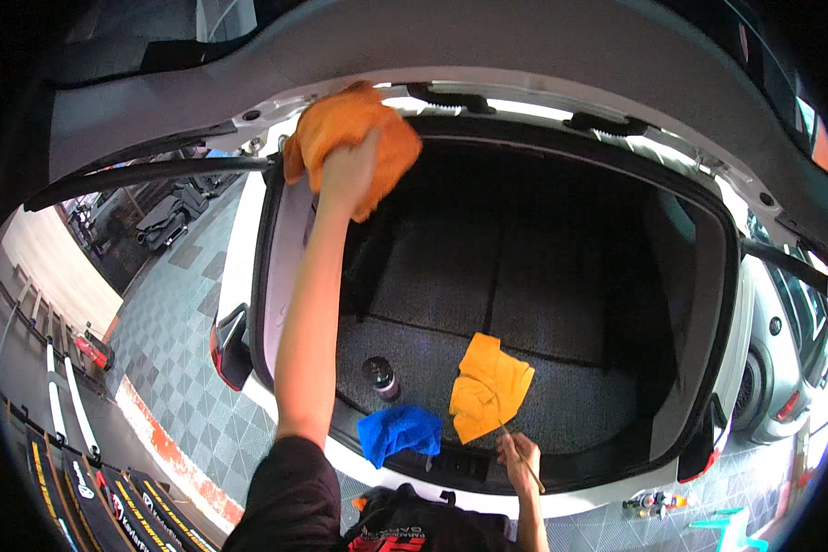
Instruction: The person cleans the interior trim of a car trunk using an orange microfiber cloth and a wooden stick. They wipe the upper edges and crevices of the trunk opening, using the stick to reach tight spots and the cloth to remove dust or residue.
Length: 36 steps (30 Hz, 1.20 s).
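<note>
My left hand (350, 169) presses an orange microfiber cloth (393, 155) against the upper left corner of a white car's open boot frame. Low on the right, my right hand (521, 459) grips a thin stick-like tool (523, 457), perhaps a slim brush; its upper end meets a yellow cloth (486, 393) lying on the boot's dark carpet. A blue cloth (400, 435) drapes over the boot sill, left of the yellow one. Just above the blue cloth is a dark bottle (381, 378) on the carpet.
The raised tailgate (455, 41) arches overhead, with a strut (159, 172) at the left and another (786, 262) at the right. A silver car (766, 359) is parked to the right. Film boxes (117, 510) and a red extinguisher (93, 350) are at the left.
</note>
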Available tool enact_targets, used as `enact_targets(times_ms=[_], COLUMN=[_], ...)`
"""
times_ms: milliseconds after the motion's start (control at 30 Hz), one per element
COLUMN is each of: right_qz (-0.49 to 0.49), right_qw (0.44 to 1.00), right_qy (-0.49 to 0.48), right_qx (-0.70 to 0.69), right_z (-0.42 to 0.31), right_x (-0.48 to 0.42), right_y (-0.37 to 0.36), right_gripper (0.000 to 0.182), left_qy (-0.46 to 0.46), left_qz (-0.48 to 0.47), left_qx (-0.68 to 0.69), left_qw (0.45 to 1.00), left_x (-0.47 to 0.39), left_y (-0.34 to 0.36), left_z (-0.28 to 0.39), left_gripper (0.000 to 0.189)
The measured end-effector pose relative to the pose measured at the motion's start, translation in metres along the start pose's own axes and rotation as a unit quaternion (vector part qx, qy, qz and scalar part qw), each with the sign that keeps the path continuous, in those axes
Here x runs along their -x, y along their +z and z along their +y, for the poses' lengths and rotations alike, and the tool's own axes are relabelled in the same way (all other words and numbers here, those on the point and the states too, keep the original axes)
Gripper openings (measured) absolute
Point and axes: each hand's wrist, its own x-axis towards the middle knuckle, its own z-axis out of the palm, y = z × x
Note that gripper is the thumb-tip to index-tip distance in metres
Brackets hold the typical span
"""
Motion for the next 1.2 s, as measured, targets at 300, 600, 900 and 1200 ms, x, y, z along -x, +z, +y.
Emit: enact_targets(times_ms=[300, 600, 900, 1200], right_qz=[-0.033, 0.016, 0.023, 0.013], right_qw=[0.999, 0.998, 0.984, 0.982], right_qy=[-0.022, -0.053, -0.057, -0.094], right_qx=[0.007, 0.025, 0.166, 0.163], right_z=[-0.029, -0.091, -0.121, -0.100], right_x=[-0.030, -0.068, -0.038, -0.047], right_y=[-0.030, 0.001, 0.030, -0.051], right_gripper=[0.058, 0.056, 0.049, 0.043], left_qy=[0.013, 0.147, 0.207, 0.150], left_qz=[0.207, 0.067, -0.188, -0.152], left_qx=[0.269, 0.261, -0.156, -0.367], left_qw=[0.940, 0.952, 0.947, 0.905], left_x=[0.232, 0.184, -0.003, -0.030], left_y=[-0.015, 0.001, 0.084, 0.064], left_z=[-0.012, -0.024, 0.113, 0.093], left_gripper=[0.034, 0.041, 0.047, 0.058])
